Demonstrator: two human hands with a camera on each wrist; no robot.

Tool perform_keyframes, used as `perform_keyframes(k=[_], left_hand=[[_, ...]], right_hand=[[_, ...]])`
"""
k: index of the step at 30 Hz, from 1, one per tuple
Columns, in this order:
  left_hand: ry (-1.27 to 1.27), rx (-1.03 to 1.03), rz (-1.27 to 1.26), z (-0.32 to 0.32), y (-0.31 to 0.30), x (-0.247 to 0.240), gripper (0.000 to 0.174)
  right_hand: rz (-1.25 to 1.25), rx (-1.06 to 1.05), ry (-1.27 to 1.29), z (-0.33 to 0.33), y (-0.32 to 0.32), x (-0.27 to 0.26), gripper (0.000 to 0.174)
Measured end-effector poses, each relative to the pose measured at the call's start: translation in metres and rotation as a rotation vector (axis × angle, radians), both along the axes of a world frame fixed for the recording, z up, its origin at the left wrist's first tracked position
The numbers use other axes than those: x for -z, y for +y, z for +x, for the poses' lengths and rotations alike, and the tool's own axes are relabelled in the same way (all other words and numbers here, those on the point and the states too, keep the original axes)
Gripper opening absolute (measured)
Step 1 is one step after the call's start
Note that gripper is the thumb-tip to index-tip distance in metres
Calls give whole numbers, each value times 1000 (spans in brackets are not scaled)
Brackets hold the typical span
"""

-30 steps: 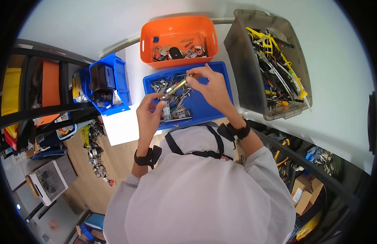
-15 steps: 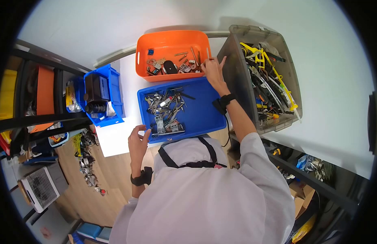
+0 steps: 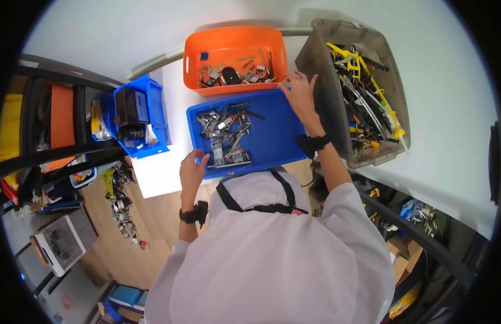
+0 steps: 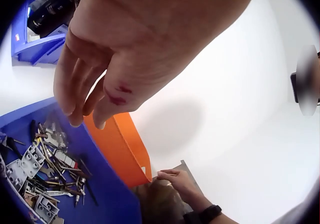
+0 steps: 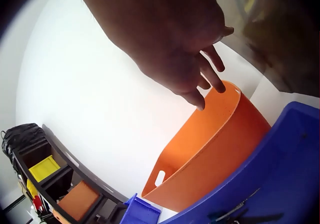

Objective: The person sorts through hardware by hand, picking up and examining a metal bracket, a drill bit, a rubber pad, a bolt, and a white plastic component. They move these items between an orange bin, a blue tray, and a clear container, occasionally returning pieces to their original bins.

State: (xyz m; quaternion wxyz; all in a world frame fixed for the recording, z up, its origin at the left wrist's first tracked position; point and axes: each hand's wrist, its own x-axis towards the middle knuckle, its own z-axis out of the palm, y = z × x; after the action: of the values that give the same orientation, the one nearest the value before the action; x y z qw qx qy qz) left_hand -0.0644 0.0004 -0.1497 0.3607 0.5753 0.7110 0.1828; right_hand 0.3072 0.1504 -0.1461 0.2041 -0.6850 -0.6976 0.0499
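Orange bin point(image 3: 223, 60) sits beyond the blue tray point(image 3: 277, 129) in the head view, both long axes running left to right. The right hand point(image 3: 300, 100), fingers apart, reaches the bin's near right corner; contact is unclear. The left hand point(image 3: 192, 175) is by the tray's near left corner, metal parts point(image 3: 226, 129) beyond it. The white bench point(image 3: 153, 175) lies beneath, a grey tub point(image 3: 322, 94) at right.

Left wrist view: the left fingers hang relaxed, slightly bent, beside the tray.

Right wrist view: the right fingers hang loosely spread by the bin's rim, shelving point(image 5: 60, 176) farther off.
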Motion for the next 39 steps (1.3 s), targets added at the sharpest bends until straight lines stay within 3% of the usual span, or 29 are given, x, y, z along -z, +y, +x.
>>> perform_keyframes(k=[5,12,22,28,29,30,32,35,36,37,38,39], left_hand=[[277,237,118,10,22,61,27],[518,427,-15,30,48,108,31],[690,362,-72,39,49,119,36],[362,243,-66,38,58,69,41],[240,222,49,39,56,58,40],[119,198,164,41,53,45,39],[31,176,118,51,50,-5,35],[-214,153,55,62,38,-55,27],[-373,138,40,65,34,-64,26],[-379,136,42,68,29,-72,26],[-554,130,115,71,25,-79,27],[-727,121,189,71,20,-83,30]], right_hand=[[-22,31,31,16,-60,-18,35],[-130,120,85,31,-148,-15,28],[-175,132,73,19,-193,-8,25],[-181,108,48,15,-186,-9,26],[-179,98,42,14,-184,-10,26],[-192,71,73,10,-183,-12,29],[-206,33,103,1,-177,-17,31],[-230,-156,233,-19,-162,-41,35],[-314,-239,409,-29,-156,-50,38],[-400,-322,585,-38,-151,-59,41],[-401,-325,577,-44,-147,-68,41],[-445,-421,740,-51,-144,-76,43]])
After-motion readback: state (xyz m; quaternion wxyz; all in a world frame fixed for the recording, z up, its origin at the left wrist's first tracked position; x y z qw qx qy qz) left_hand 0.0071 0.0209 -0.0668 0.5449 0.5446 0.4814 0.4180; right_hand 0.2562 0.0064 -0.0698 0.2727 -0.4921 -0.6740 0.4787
